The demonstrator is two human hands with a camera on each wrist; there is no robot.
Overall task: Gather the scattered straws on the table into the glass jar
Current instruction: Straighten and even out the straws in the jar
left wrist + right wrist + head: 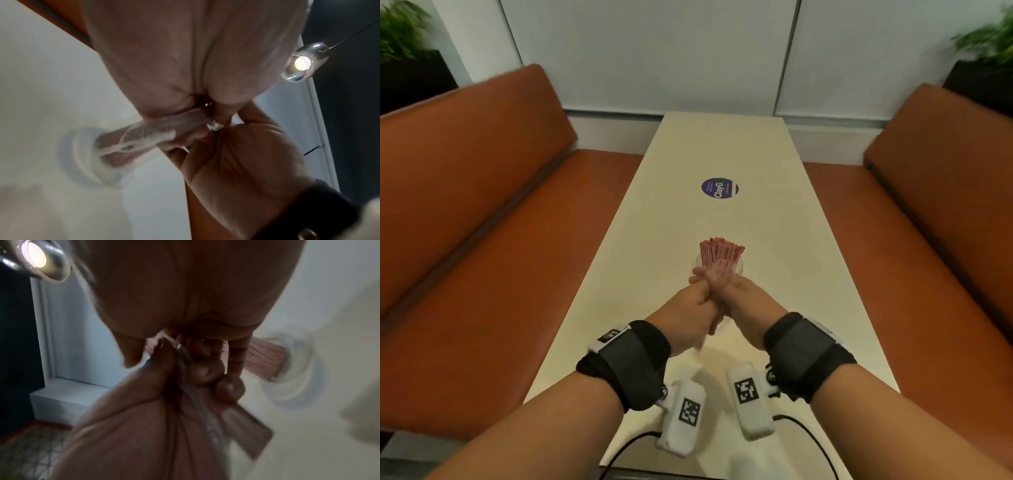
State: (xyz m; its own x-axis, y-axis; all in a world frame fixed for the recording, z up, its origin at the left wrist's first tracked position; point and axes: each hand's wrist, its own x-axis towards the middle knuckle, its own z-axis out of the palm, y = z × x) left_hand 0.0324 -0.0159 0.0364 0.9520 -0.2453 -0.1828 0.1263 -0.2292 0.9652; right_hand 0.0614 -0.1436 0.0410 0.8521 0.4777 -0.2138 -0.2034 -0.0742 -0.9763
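A glass jar [740, 268] stands at mid-table, packed with pink striped straws [720, 253] that fan out above its rim. Just in front of it my left hand [700, 279] and right hand [736, 286] are clasped together around a bundle of pink straws [714, 323], whose blurred lower ends hang below the fists. In the right wrist view the bundle [246, 431] runs down from curled fingers [203, 371], with the jar [267, 356] behind. The left wrist view shows the jar [115, 146] beyond both palms.
The long cream table [688, 178] carries a round purple sticker [719, 187] farther back. Orange benches [482, 205] flank it on both sides, and a pale wall closes the far end. Wrist camera cables trail over the near table edge.
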